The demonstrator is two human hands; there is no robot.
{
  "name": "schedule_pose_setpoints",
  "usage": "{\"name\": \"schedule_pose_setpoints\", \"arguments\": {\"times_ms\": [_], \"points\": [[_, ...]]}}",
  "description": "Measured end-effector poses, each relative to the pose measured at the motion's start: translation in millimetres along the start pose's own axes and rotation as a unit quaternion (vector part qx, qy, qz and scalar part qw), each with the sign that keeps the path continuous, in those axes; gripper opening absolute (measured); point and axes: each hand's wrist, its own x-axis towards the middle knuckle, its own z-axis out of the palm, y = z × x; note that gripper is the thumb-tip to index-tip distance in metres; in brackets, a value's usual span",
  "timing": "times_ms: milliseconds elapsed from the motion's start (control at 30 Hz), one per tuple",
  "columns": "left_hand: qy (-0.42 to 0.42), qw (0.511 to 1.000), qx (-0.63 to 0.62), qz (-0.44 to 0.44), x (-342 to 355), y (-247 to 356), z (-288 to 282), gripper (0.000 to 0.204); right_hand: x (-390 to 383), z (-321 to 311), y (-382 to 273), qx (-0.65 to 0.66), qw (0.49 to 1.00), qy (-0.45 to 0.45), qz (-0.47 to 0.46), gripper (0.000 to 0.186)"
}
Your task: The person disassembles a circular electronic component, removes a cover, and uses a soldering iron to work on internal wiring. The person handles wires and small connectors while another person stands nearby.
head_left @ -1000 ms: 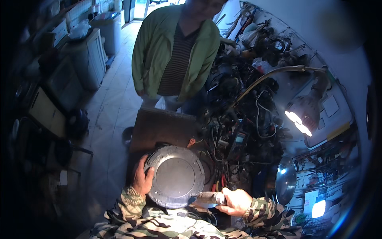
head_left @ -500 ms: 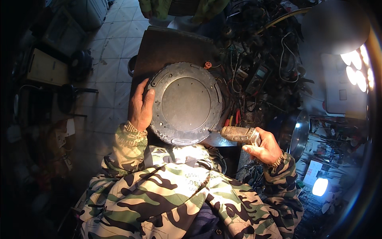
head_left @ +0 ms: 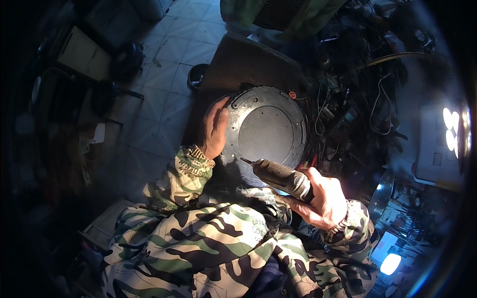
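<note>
A round dark metal plate (head_left: 266,134) with a raised ring and small holes rests at the near end of a dark bench (head_left: 238,57). My left hand (head_left: 213,131) grips its left edge, thumb along the rim. My right hand (head_left: 320,201) is closed around a worn cordless screwdriver (head_left: 276,176), whose bit points left over the plate's lower-left rim, close by a small hole there; whether it touches cannot be told. Both forearms are in camouflage sleeves.
A person in a green jacket (head_left: 313,12) stands beyond the bench. Cluttered cables and tools (head_left: 348,99) fill the right, with a lit lamp (head_left: 452,126) and a metal bowl (head_left: 380,196). A black bucket (head_left: 198,75) stands on the tiled floor (head_left: 169,44); chairs are at the left.
The screwdriver has moved from the plate's lower-right rim to its lower left, now angled across it. My left hand still grips the left edge. The view has tilted downward since earlier.
</note>
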Motion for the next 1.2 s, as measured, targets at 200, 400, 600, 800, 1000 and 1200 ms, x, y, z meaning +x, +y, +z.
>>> {"name": "schedule_pose_setpoints", "arguments": {"times_ms": [200,400,600,800,1000,1200], "points": [[0.002,1.000,0.011,0.005,0.5,5.1,-1.9,0.056,15.4,-1.6,-6.8,0.005,0.997,-0.060,0.041,0.042],[0.022,1.000,0.009,0.013,-0.6,2.3,-0.8,0.054,21.5,4.1,-5.0,0.016,0.998,-0.056,0.031,0.039],[0.015,1.000,0.000,0.014,0.7,1.7,1.5,0.055,22.6,3.4,-23.2,-0.069,0.996,-0.050,0.015,0.034],[0.020,1.000,0.004,0.010,-1.3,4.1,-0.8,0.057,46.5,-5.2,-54.8,-0.177,0.979,-0.100,-0.001,0.027],[0.040,0.998,0.040,0.040,-3.4,-5.9,4.2,0.055,53.7,-0.8,-64.4,-0.248,0.962,-0.114,0.003,0.025],[0.023,1.000,0.009,0.013,-3.5,2.8,1.9,0.051,51.4,-4.3,-65.9,-0.282,0.948,-0.144,0.020,0.037]]}}
